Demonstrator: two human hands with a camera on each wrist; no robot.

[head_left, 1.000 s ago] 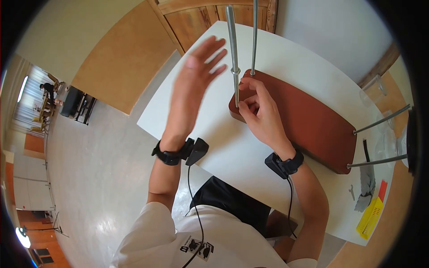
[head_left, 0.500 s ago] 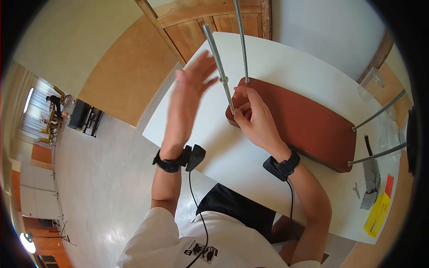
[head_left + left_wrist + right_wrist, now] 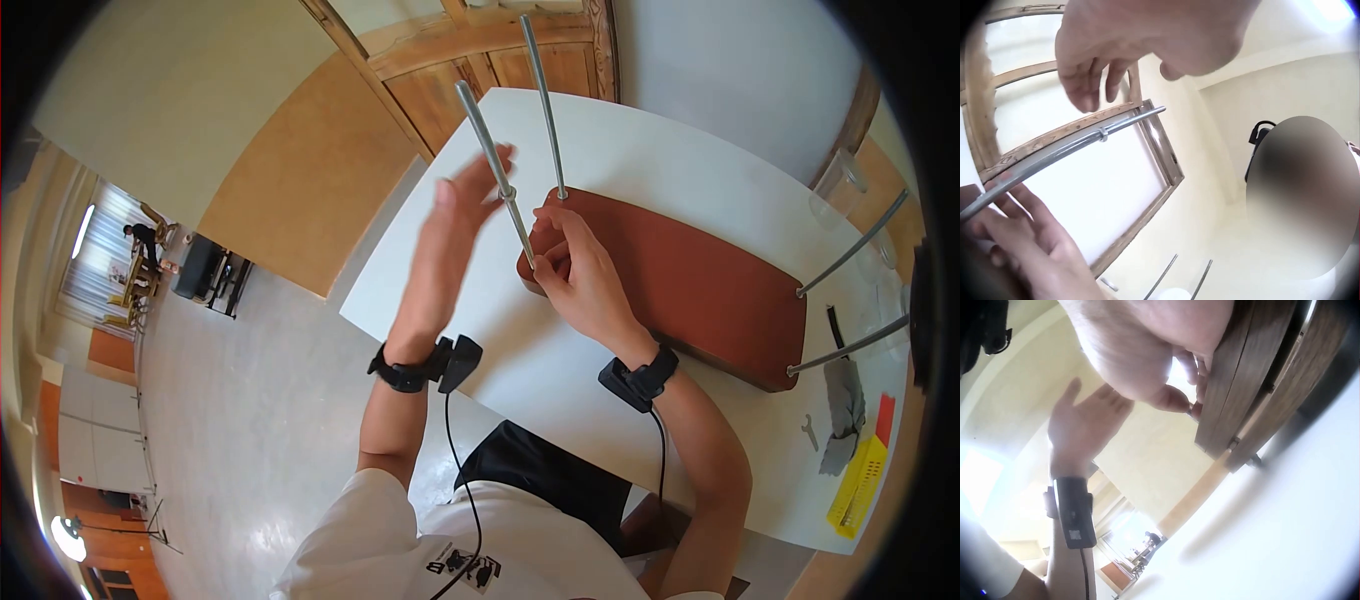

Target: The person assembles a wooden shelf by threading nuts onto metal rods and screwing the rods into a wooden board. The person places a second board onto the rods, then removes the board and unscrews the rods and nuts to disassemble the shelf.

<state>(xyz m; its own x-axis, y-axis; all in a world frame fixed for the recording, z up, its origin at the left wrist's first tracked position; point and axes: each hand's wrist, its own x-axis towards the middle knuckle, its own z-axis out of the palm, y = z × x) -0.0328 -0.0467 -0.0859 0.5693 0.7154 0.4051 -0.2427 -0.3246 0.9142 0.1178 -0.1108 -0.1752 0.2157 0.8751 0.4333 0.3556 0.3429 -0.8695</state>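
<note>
A reddish-brown board with rounded corners lies on the white table, with metal rods standing up at its corners. The near-left rod leans a little and carries a nut partway up. Low on this rod, my right hand pinches it between thumb and curled fingers. My left hand, slightly blurred, is raised beside the upper part, its fingers extended and passing behind the rod near the nut. In the left wrist view, the fingertips hang just above the rod.
Another rod rises from the board's far-left corner; two more slant off its right end. On the table's right side lie a small wrench, a grey cloth-like piece and a yellow basket. Clear plastic containers stand behind.
My left hand has swung toward the rod, so its fingers now lie behind it instead of left of it. The right hand keeps its place at the rod's foot. The head view has shifted slightly.
</note>
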